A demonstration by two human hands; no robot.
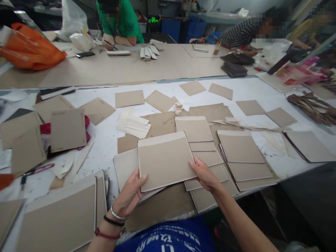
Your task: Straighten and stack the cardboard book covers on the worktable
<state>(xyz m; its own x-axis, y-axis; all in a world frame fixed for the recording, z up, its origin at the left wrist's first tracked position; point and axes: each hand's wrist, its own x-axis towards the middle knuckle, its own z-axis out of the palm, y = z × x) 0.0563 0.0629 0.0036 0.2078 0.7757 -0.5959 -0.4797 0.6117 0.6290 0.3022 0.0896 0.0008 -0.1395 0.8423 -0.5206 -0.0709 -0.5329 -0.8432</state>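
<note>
Tan rectangular cardboard panel [166, 159] is grasped at its near corners by left hand [130, 194] and right hand [204, 174], seemingly to keep it flat.

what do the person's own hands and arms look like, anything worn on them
Both forearms are bare: no sleeves, no gloves. The wrist of the left hand carries a thin silver bangle, a black band and a dark red cord. The right hand and its wrist show no jewellery. A blue shirt with white print shows below.
</note>
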